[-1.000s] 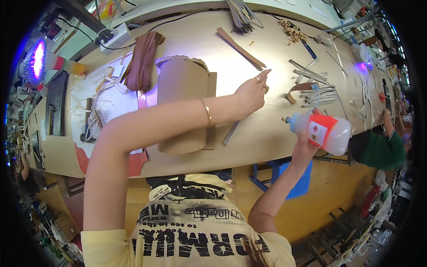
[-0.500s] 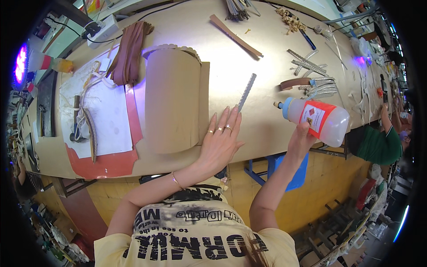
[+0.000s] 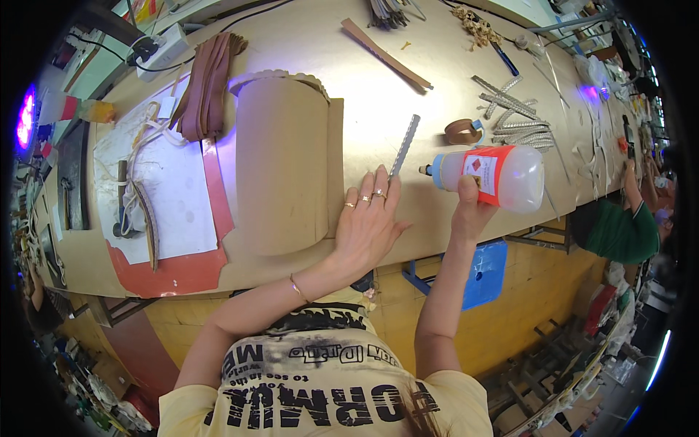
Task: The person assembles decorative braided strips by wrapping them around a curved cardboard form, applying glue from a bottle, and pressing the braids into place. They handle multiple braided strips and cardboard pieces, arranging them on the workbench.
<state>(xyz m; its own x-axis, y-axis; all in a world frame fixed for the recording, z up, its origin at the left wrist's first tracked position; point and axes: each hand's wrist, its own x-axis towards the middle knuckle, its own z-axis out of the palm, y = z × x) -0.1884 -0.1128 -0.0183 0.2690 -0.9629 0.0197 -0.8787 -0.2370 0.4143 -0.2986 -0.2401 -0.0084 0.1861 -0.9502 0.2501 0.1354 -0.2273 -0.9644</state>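
My right hand grips a translucent plastic bottle with an orange label, held sideways over the table's front edge, its blue nozzle pointing left. My left hand lies flat on the tan tabletop, fingers spread, rings on two fingers. Its fingertips touch the near end of a thin grey toothed strip. Just left of that hand stands a large tan cardboard-like curved piece with a scalloped far rim.
A white sheet on a red mat holds cords and a strap at the left. Brown leather strips, a wooden slat, more grey toothed strips and a small leather roll lie beyond. Another person in green works at right.
My left hand pulled back from the far middle of the table to the near edge beside the curved piece, then slid slightly right to the toothed strip. The bottle stays in my right hand.
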